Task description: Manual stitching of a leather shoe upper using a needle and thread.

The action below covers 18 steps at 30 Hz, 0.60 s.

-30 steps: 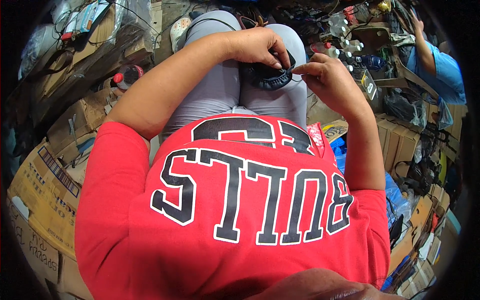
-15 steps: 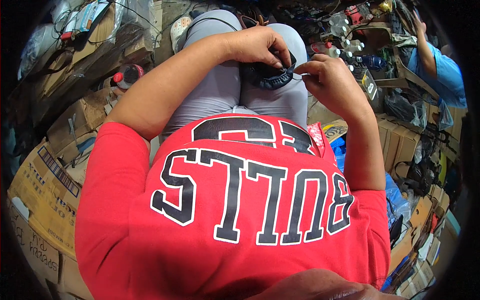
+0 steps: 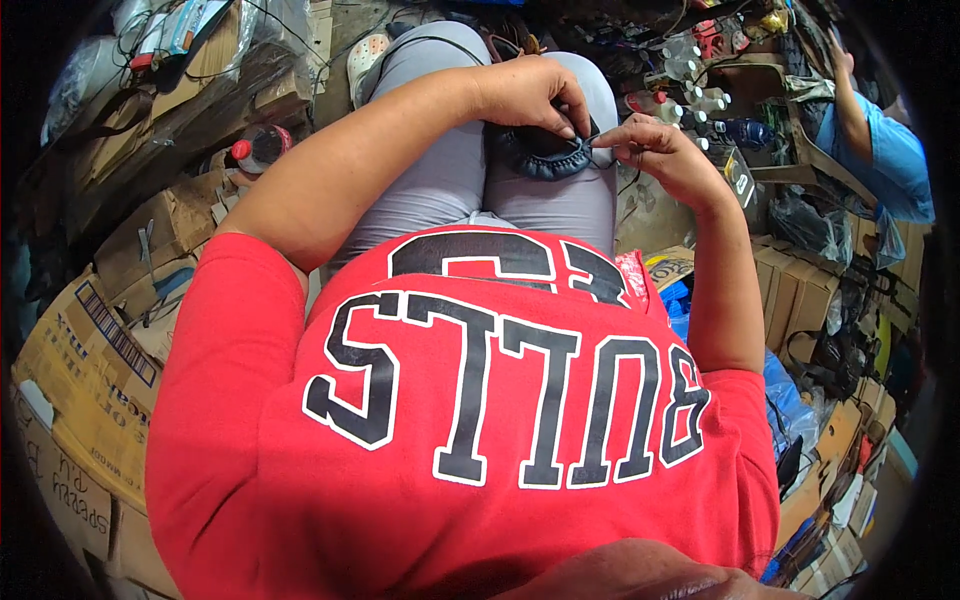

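Over my thighs lies a black, leather-like piece (image 3: 545, 166) with a puckered, stitched rim, similar to a shoe upper. My left hand (image 3: 532, 92) is closed on its upper right part, with thumb and fingertips pinched at the edge. Just right of that edge, my right hand (image 3: 668, 152) is closed in a pinch, its fingertips close to the left ones. Something thin and dark seems to run between the fingertips and the rim, too small to name. My grey-trousered legs (image 3: 415, 185) support the piece.
A bottle with a red cap (image 3: 262, 148) stands left of my arm among cardboard boxes (image 3: 85, 390). Several bottles (image 3: 690, 105) are clustered beyond my right hand. Another person in a blue shirt (image 3: 880, 150) is at the far right. Plastic bags (image 3: 810, 225) lie near.
My right hand has shifted slightly, its fingers drawing closer to the black piece's edge. The left hand still grips the piece, which has tilted a little, showing more of its puckered rim.
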{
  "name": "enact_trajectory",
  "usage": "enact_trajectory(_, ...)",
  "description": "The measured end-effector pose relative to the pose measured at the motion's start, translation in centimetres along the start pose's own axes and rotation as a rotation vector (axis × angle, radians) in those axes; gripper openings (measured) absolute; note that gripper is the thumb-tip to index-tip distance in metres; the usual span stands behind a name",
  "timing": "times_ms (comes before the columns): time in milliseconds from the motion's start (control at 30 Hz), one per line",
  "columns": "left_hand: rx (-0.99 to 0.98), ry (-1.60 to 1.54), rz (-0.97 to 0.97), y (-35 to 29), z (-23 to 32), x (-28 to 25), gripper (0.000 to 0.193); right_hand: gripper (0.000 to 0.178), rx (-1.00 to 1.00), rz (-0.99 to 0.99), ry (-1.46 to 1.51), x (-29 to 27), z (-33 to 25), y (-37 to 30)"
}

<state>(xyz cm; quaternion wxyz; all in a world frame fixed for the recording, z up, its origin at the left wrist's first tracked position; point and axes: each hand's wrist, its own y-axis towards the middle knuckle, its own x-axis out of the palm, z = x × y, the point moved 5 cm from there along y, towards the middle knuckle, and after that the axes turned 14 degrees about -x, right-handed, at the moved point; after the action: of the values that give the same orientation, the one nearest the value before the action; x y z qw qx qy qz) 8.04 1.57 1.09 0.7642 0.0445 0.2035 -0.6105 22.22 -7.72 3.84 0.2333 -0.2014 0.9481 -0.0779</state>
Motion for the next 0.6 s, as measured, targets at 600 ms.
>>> enact_trajectory(600, -0.157, -0.040, -0.125, -0.3, -0.5, 0.0, 0.021, 0.020, -0.076, 0.161, -0.312, 1.7, -5.1, -1.1)
